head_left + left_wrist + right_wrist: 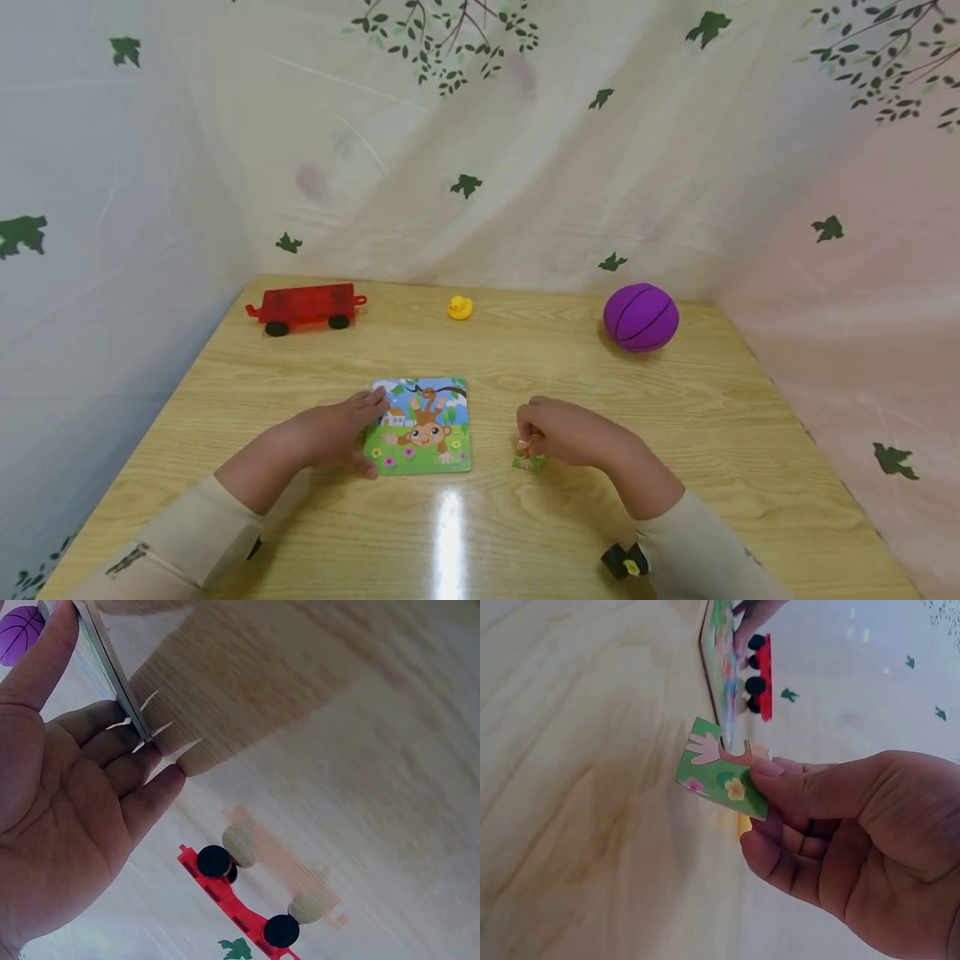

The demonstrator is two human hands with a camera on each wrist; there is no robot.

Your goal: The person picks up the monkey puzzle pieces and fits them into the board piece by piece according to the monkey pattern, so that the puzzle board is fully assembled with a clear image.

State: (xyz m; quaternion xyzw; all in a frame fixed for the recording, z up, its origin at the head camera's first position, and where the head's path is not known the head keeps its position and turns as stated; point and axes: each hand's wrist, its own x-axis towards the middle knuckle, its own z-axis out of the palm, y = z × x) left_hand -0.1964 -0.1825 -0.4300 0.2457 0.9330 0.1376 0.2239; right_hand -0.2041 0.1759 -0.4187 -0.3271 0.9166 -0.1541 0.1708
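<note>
A square puzzle board (420, 433) with a cartoon monkey, a house and flowers lies flat on the table, left of centre. My left hand (341, 429) rests at its left side, fingers fairly straight on the upper left edge and thumb at the lower left corner. In the left wrist view the fingers (150, 795) touch the board's edge (112, 664). To the right of the board, my right hand (570, 429) pinches a small puzzle piece (720, 771) between thumb and fingers. The piece shows green ground, a pink paw and flowers, with a notch on one side.
Along the back of the wooden table (525, 533) stand a red toy wagon (309, 307) with black wheels, a yellow rubber duck (460, 308) and a purple ball (641, 318). Pale cloth (480, 217) printed with leaves hangs behind and at both sides.
</note>
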